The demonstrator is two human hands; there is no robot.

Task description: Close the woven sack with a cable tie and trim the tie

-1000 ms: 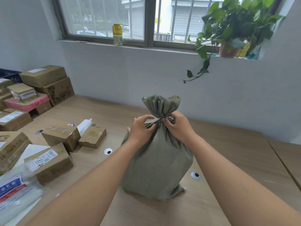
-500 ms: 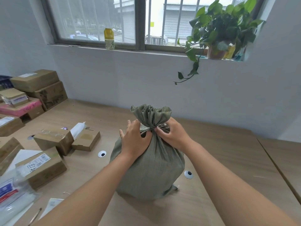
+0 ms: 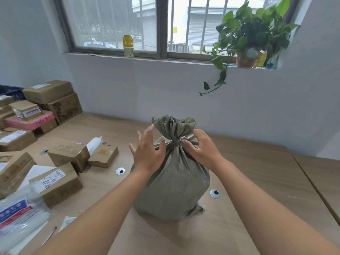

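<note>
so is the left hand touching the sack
Touching: the head view shows the left hand with its thumb laid on the sack just below the neck, fingers straight.

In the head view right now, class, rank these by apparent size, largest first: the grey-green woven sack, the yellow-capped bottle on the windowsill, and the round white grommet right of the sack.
1. Grey-green woven sack
2. Yellow-capped bottle, though it stands farther away, so its true size is unsure
3. Round white grommet

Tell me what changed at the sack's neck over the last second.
The left hand let go of the gathered neck and opened, fingers spread, only its thumb against the sack. The right hand stayed on the sack beside the neck. The sack stayed upright on the table, neck cinched.
</note>
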